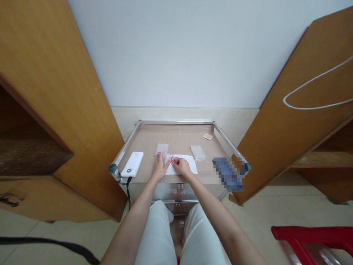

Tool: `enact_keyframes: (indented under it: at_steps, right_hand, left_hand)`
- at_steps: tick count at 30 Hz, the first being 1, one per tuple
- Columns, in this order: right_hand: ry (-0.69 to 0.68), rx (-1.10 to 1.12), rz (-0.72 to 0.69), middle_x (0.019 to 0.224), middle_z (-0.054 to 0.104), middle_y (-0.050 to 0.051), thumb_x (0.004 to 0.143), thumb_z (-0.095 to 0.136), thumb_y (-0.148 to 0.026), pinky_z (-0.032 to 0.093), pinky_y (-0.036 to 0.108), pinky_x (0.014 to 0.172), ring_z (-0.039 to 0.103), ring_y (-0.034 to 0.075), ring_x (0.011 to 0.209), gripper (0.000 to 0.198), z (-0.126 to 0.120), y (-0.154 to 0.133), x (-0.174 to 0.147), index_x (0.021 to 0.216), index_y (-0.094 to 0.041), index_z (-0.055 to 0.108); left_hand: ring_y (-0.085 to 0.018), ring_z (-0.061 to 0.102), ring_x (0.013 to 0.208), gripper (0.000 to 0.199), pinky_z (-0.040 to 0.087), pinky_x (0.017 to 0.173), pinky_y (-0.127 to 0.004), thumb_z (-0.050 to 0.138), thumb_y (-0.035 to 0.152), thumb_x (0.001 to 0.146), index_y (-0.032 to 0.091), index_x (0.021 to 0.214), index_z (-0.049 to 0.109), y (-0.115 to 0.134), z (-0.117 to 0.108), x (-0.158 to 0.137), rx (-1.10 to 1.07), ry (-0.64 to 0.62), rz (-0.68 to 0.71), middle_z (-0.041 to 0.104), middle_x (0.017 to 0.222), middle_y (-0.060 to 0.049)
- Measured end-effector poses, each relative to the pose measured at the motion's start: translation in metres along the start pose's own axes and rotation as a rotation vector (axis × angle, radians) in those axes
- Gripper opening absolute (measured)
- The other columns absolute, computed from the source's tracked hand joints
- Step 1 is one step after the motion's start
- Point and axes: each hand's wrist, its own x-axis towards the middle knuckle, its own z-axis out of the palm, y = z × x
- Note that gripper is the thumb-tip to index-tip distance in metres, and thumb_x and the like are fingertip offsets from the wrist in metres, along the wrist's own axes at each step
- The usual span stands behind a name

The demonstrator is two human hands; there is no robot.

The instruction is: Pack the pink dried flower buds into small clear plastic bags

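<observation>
My left hand (160,168) is closed around a small clear plastic bag (166,157), held just above the left edge of a white sheet of paper (191,165). Small pink pieces (174,159) lie in a cluster on the paper between my hands, too small to name. With its fingertips pinched together at this cluster, my right hand (182,166) hides whatever it grips. Behind my left hand lies a stack of clear bags (162,147), with some pink showing at its near end. Another stack of clear bags (198,152) is beyond the paper's right side.
A white power bank (133,163) with a black cable sits at the table's left. A tan card (207,136) lies at the back right, and a pixelated item (227,173) at the front right. Metal rails (176,122) edge the table (171,134). Wooden cabinets flank it; a red stool (314,233) stands right.
</observation>
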Motion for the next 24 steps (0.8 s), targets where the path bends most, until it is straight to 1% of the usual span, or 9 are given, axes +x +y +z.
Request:
enact_keyframes:
  at_steps: [4,7,11,15,17,20,24]
  right_hand:
    - [0.026,0.015,0.02,0.066,0.063,0.005,0.067,0.053,-0.018,0.03,0.02,0.052,0.052,0.011,0.058,0.01,0.003,0.0,-0.001,0.065,-0.013,0.061]
    - [0.042,0.079,0.048,0.064,0.063,0.005,0.065,0.052,-0.017,0.031,0.02,0.052,0.053,0.012,0.058,0.01,0.004,0.001,0.001,0.061,-0.013,0.061]
    - [0.072,0.316,0.127,0.055,0.06,0.003,0.062,0.055,-0.023,0.032,0.019,0.049,0.052,0.011,0.053,0.013,-0.004,0.001,0.007,0.053,-0.013,0.057]
    - [0.134,0.608,0.128,0.048,0.056,-0.001,0.059,0.051,-0.016,0.036,0.018,0.048,0.051,0.009,0.048,0.007,-0.016,-0.011,0.013,0.053,-0.013,0.054]
    - [0.155,0.697,0.117,0.046,0.053,-0.003,0.059,0.05,-0.014,0.036,0.018,0.046,0.049,0.008,0.044,0.005,-0.018,-0.019,0.015,0.056,-0.014,0.053]
    - [0.124,0.738,0.102,0.044,0.049,-0.005,0.06,0.052,-0.016,0.034,0.017,0.041,0.046,0.007,0.038,0.003,-0.018,-0.03,0.018,0.059,-0.014,0.053]
    - [0.005,0.687,-0.012,0.041,0.046,-0.006,0.066,0.051,-0.024,0.032,0.018,0.038,0.043,0.007,0.035,0.014,-0.015,-0.033,0.021,0.057,-0.014,0.054]
  left_hand:
    - [-0.02,0.04,0.111,0.048,0.031,0.094,-0.036,0.044,0.041,0.076,0.017,0.116,0.033,-0.001,0.0,0.0,-0.01,-0.001,-0.009,0.045,0.115,-0.012]
    - [-0.019,0.041,0.111,0.048,0.032,0.094,-0.036,0.045,0.041,0.076,0.017,0.116,0.034,-0.001,0.0,0.0,-0.022,0.003,-0.012,0.045,0.116,-0.012]
    - [-0.019,0.041,0.111,0.048,0.032,0.093,-0.036,0.043,0.042,0.076,0.017,0.116,0.033,-0.002,0.001,0.001,-0.029,-0.004,-0.013,0.045,0.115,-0.012]
    - [-0.02,0.042,0.11,0.048,0.032,0.094,-0.037,0.043,0.042,0.077,0.016,0.117,0.033,-0.005,0.002,0.001,-0.003,-0.021,-0.006,0.045,0.116,-0.012]
    - [-0.02,0.041,0.111,0.05,0.032,0.094,-0.037,0.043,0.042,0.076,0.016,0.117,0.032,-0.006,0.002,0.001,0.014,-0.02,0.002,0.045,0.117,-0.013]
    - [-0.021,0.039,0.114,0.052,0.031,0.094,-0.038,0.044,0.043,0.076,0.016,0.119,0.031,-0.008,0.003,0.001,0.03,-0.014,0.011,0.044,0.118,-0.014]
    - [-0.022,0.039,0.115,0.053,0.032,0.094,-0.039,0.044,0.044,0.076,0.017,0.12,0.031,-0.007,0.003,0.0,0.036,-0.013,0.01,0.043,0.12,-0.014]
